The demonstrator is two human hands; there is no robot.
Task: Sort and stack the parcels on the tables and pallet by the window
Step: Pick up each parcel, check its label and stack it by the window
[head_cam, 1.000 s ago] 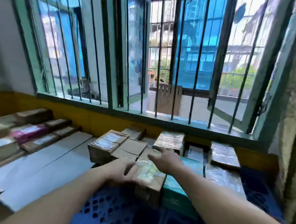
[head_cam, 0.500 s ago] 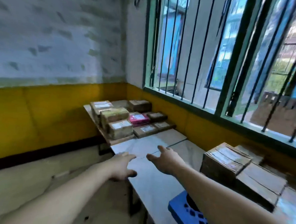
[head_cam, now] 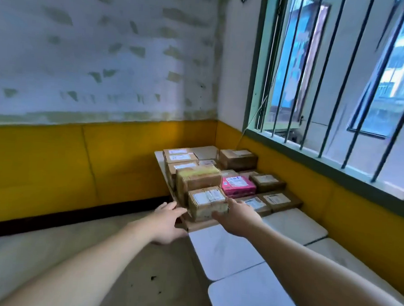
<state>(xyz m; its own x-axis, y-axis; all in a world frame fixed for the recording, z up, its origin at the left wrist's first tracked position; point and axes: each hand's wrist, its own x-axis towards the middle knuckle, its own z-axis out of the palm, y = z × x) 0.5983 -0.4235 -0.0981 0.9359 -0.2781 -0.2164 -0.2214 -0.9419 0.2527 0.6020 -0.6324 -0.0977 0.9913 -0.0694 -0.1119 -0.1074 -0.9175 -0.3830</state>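
two hands [head_cam: 200, 219] apart, flanking small parcel [head_cam: 207, 203] (pink parcel [head_cam: 238, 185] behind), fingers loose.

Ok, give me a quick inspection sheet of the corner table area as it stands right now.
Surface: pale table tops in a row under the window; the near ones bare.
Job's things: taped brown parcels on the far table, nearest parcel at the front edge, a pink parcel among them.
Clutter: nothing seen.
Grips: left hand open, at the table corner beside the nearest parcel; right hand open, fingers against that parcel's right side.
Cables: a thin wire runs down the window frame.
Surroundings: barred window, yellow lower wall, worn white wall above.
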